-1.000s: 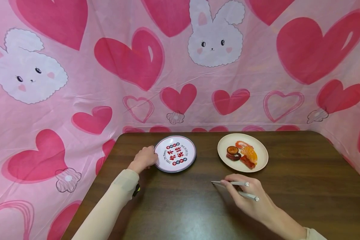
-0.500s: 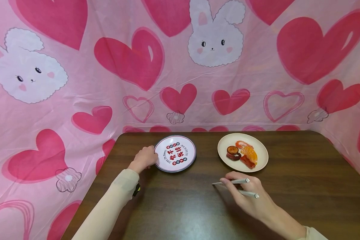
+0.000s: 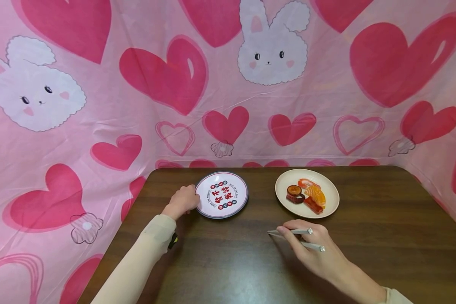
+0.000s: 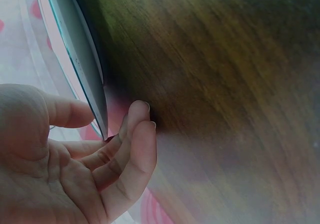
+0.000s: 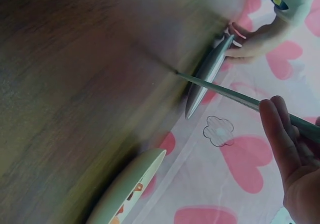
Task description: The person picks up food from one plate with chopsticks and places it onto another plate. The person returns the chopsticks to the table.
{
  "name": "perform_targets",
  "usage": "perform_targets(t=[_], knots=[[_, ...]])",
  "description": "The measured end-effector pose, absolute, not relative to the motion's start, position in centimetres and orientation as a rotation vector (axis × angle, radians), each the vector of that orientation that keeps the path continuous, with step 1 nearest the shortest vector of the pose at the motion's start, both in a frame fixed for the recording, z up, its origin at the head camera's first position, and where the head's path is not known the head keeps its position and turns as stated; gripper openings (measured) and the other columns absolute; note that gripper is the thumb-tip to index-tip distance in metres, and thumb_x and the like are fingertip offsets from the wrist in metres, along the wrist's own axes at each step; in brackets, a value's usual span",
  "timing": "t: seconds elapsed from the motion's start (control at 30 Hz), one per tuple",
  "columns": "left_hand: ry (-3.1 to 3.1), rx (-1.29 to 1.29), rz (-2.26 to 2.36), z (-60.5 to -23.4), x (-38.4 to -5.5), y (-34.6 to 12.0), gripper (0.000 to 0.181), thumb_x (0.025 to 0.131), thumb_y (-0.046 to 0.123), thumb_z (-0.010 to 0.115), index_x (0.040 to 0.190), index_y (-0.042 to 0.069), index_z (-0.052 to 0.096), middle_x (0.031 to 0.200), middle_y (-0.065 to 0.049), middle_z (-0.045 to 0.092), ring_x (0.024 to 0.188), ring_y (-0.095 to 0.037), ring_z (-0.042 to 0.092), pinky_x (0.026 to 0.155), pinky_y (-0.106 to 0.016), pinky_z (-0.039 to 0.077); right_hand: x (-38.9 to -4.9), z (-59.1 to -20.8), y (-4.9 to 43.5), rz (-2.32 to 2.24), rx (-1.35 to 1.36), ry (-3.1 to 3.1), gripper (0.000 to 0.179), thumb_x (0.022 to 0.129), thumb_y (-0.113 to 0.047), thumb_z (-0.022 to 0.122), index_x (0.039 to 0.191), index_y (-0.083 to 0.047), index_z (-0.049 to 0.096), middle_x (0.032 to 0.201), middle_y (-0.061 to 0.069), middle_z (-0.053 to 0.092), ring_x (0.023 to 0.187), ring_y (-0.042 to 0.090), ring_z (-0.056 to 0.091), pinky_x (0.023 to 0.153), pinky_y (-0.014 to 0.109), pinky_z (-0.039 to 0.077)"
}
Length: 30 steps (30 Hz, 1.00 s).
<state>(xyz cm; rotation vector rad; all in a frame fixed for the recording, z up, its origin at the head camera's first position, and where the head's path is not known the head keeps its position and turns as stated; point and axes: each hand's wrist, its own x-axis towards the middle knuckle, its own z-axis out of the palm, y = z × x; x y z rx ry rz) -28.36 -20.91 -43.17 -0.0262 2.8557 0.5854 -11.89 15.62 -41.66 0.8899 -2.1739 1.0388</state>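
Observation:
My left hand [image 3: 183, 200] holds the near-left rim of a white plate [image 3: 205, 198] with red and blue lettering. In the left wrist view the thumb lies over the rim of the plate [image 4: 75, 48] and the fingers curl below its edge. My right hand [image 3: 315, 249] grips a pair of pale chopsticks [image 3: 304, 231], whose tips meet low over the table in front of the plates. To the right, a cream plate [image 3: 285, 198] bears several pieces of food: a prawn [image 3: 308, 183], an orange-yellow slice [image 3: 315, 196], a reddish strip [image 3: 313, 205] and a round brown piece [image 3: 294, 190].
Both plates lie near the far edge of a dark wooden table [image 3: 220, 261]. Behind and to the left hangs a pink cloth [image 3: 197, 97] with hearts and rabbits. A dark strap [image 3: 172, 240] shows at the left wrist.
Almost nothing differs. The right hand and its chopsticks shift very slightly, while the left hand and both plates stay in place.

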Motion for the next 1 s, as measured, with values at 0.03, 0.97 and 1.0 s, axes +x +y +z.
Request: perform_targets(t=[0.03,0.97,1.0], knots=[[2.855,-0.027,0.586,-43.2,-28.4,-20.9,0.036,0.103,0.021,0.060,0.129,-0.004,0.058,0.082,-0.015,0.059,0.058,-0.026,0.060,0.050,-0.032,0.048,-11.9,-41.6,15.6,1.042,0.889,-2.181,0.010,0.094,-0.009,0.080,0.095,-0.018,0.076,0.088,-0.016,0.069,0.073,-0.002,0.059,0.067,0.013,0.050],[2.864,-0.017,0.557,-43.3,-28.5,-21.0,0.032,0.103,0.020,0.057,0.125,-0.004,0.059,0.079,-0.015,0.060,0.055,-0.026,0.061,0.049,-0.033,0.049,-12.4,-40.4,15.7,1.160,0.754,-2.206,0.029,0.087,0.002,0.082,0.095,-0.025,0.073,0.074,-0.022,0.064,0.056,-0.003,0.062,0.052,0.016,0.046],[2.864,-0.018,0.558,-43.2,-28.5,-21.0,0.032,0.104,0.020,0.057,0.125,-0.004,0.059,0.079,-0.015,0.060,0.055,-0.026,0.061,0.049,-0.033,0.049,-12.4,-40.3,15.7,1.195,0.730,-2.214,0.029,0.089,0.002,0.081,0.095,-0.025,0.073,0.073,-0.021,0.065,0.056,-0.002,0.062,0.051,0.017,0.045]])
